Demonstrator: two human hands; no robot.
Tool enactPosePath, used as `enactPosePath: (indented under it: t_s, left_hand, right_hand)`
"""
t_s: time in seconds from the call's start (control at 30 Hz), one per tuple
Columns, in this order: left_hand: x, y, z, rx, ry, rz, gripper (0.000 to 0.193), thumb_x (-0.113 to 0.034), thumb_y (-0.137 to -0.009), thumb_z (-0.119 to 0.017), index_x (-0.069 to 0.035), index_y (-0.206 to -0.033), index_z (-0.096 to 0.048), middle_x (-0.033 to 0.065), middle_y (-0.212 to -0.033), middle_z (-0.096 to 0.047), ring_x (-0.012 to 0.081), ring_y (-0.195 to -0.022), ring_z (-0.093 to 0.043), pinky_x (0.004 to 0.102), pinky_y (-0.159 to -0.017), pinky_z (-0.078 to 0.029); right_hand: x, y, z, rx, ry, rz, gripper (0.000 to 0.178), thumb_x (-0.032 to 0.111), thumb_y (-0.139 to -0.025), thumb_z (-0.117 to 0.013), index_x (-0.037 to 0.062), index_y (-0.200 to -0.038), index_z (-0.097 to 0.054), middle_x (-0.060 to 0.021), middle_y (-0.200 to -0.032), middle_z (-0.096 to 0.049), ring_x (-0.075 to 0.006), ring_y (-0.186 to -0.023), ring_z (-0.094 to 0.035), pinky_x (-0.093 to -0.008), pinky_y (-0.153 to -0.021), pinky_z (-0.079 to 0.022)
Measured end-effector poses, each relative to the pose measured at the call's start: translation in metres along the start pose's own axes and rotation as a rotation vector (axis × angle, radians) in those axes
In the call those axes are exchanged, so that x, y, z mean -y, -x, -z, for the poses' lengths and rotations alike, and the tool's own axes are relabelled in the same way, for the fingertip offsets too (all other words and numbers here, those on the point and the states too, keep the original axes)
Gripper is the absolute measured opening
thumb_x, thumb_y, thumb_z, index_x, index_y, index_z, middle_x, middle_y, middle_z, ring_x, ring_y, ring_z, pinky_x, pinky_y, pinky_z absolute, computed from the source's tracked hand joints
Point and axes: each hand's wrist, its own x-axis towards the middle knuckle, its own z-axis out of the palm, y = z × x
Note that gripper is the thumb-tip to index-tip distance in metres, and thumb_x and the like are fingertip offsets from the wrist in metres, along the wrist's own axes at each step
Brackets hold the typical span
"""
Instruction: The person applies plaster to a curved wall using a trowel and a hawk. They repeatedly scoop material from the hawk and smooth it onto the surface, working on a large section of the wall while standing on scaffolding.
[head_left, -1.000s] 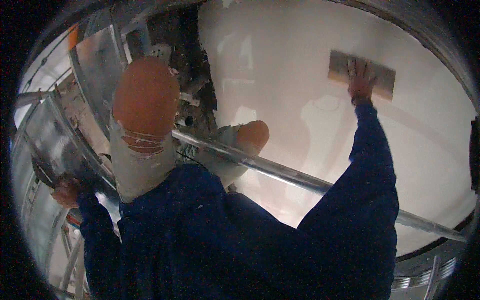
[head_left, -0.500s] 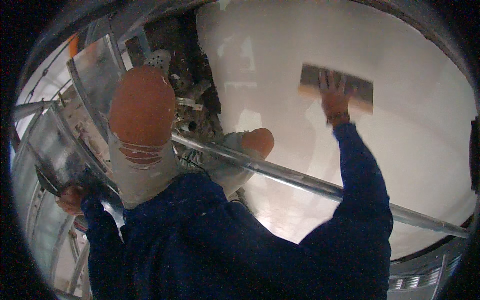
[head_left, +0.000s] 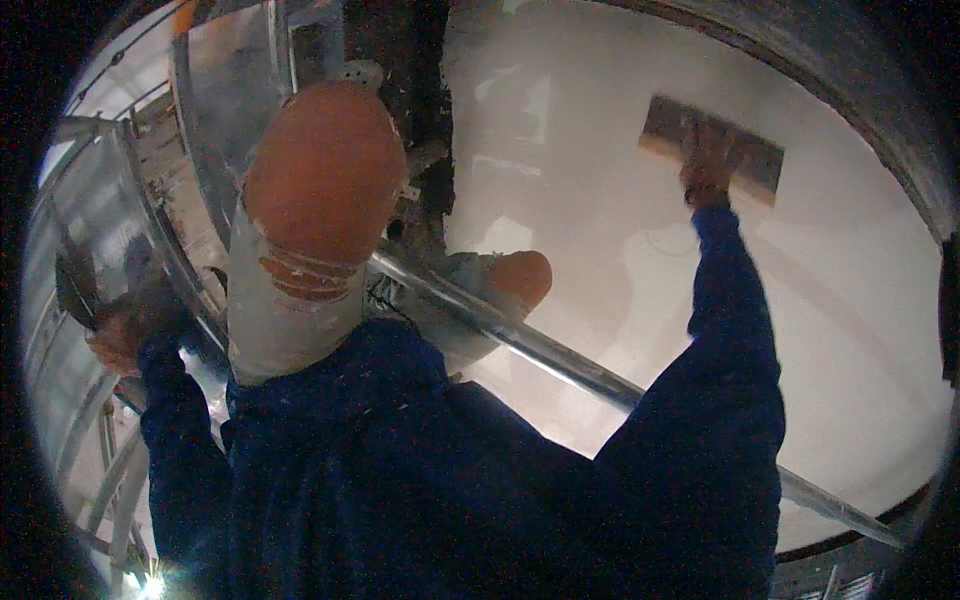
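My right hand [head_left: 708, 165], at the end of a dark blue sleeve, presses a wide, dark rectangular plastering trowel [head_left: 757, 160] against a smooth off-white plastered surface [head_left: 600, 200]. The trowel's lower edge looks pale, and the hand covers its middle. Low on the left, my left hand [head_left: 118, 340] is closed around a dark, flat, blade-like tool [head_left: 75, 280]. Shadow hides most of its fingers and the tool's exact kind.
A round metal pipe [head_left: 510, 335] runs slantwise between my body and the plaster. My bent knee [head_left: 325, 190] stands in front of rubble [head_left: 425, 190] beside the plaster's left edge. Metal platforms and rails [head_left: 155, 215] fill the left side. A bright lamp [head_left: 150, 585] shines at lower left.
My right hand and the trowel have moved right and slightly upward over the plaster. The left hand has shifted a little left and up in view as the whole view shifted.
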Motion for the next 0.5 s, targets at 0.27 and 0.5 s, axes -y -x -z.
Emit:
enactPosePath:
  t_s: [0.27,0.5]
  left_hand:
    - [0.001,0.003,0.009,0.001,-0.016,0.003,0.040,-0.040,-0.071,-0.054,-0.006,-0.092,-0.054,0.0153,-0.091,-0.056,0.0286,-0.082,-0.056,0.0380,-0.068,-0.046]
    - [-0.013,0.007,0.000,-0.008,0.024,-0.032,0.037,-0.039,-0.070,-0.055,-0.007,-0.090,-0.055,0.0152,-0.089,-0.057,0.0287,-0.081,-0.057,0.0382,-0.066,-0.046]
  right_hand:
    - [0.044,0.145,0.015,0.612,0.033,0.108,0.062,0.026,-0.080,-0.047,0.0277,-0.133,-0.016,-0.0051,-0.137,-0.020,-0.0379,-0.123,-0.020,-0.0681,-0.089,-0.015]
    - [0.095,0.095,0.150,0.235,-0.386,0.096,0.044,0.020,-0.078,-0.047,0.0239,-0.122,-0.039,-0.0001,-0.131,-0.032,-0.0347,-0.115,-0.035,-0.0661,-0.086,-0.023]
